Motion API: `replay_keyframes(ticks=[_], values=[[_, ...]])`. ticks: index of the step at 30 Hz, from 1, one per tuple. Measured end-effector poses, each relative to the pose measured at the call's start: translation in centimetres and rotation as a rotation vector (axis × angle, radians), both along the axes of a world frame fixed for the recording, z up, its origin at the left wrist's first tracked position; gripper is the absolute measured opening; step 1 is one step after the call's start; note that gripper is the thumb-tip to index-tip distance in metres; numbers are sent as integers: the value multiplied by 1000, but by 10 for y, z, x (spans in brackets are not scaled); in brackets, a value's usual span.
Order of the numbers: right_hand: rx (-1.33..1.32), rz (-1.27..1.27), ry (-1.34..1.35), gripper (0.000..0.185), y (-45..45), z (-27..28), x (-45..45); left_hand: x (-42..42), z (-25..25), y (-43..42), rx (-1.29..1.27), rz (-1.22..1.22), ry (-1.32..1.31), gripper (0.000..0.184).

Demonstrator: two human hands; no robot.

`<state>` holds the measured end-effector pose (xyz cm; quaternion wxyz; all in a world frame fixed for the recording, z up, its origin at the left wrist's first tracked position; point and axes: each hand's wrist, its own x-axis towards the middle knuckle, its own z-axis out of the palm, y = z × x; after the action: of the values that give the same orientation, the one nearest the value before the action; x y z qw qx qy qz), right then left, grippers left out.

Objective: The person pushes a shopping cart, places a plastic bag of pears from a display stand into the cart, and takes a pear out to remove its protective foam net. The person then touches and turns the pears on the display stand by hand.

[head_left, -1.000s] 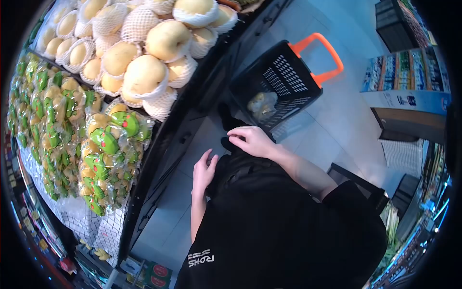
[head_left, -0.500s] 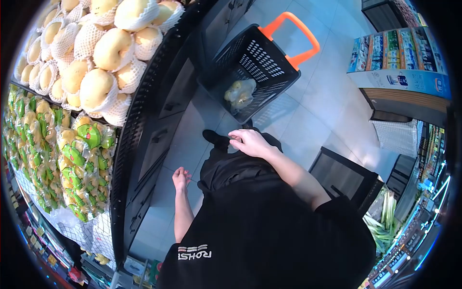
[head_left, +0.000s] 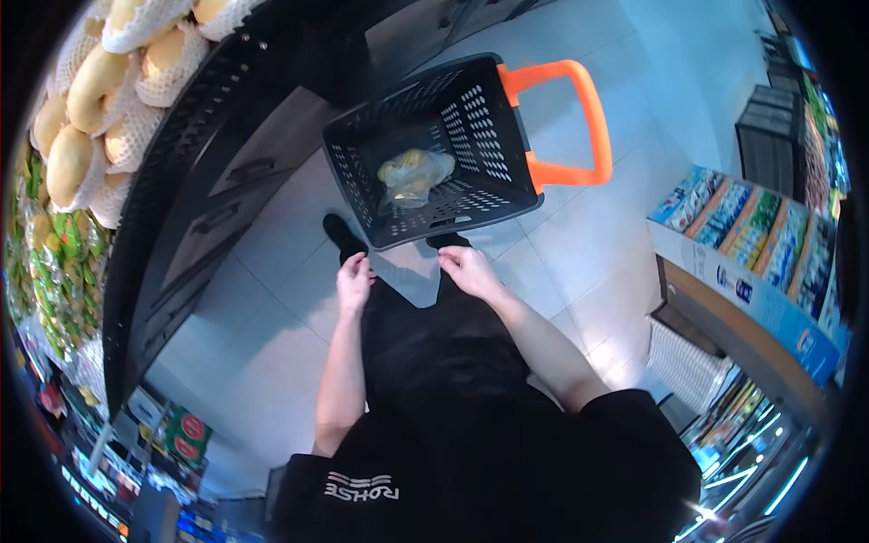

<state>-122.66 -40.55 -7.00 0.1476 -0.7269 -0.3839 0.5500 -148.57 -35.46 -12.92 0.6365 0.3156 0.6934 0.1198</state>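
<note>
- Although they are a little apart, the left hand (head_left: 356, 282) and the right hand (head_left: 466, 270) both sit by the near side of the black basket (head_left: 520, 149).
- The fingers are bent and the gaps look small; I can't tell if they pinch anything thin.
- The basket is just past the hands, with a bag of yellow round things (head_left: 416, 176) inside.
- The orange handle (head_left: 595, 118) at its right end looks best to hold; going slow and steady should stop the bag sliding.
- The right shoe (head_left: 448, 240) is mostly hidden, and so is the basket's bottom.
- The netted fruit (head_left: 75, 163) on the left is cut off; the packets (head_left: 760, 226) on the far right are too small to read.
</note>
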Motion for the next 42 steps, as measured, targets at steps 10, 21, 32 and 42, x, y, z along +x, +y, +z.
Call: replay_keyframes(ticks=[10, 21, 32, 42], values=[[144, 352, -34, 33, 65, -143, -1, 64, -85, -17, 111, -7, 185, 43], [-316, 972, -50, 28, 100, -359, -31, 102, -307, 45, 279, -521, 475, 63], [-240, 841, -191, 43, 110, -448, -20, 116, -315, 65, 331, -614, 428, 17], [-318, 53, -579, 84, 146, -511, -21, 112, -295, 76, 425, -834, 61, 17]])
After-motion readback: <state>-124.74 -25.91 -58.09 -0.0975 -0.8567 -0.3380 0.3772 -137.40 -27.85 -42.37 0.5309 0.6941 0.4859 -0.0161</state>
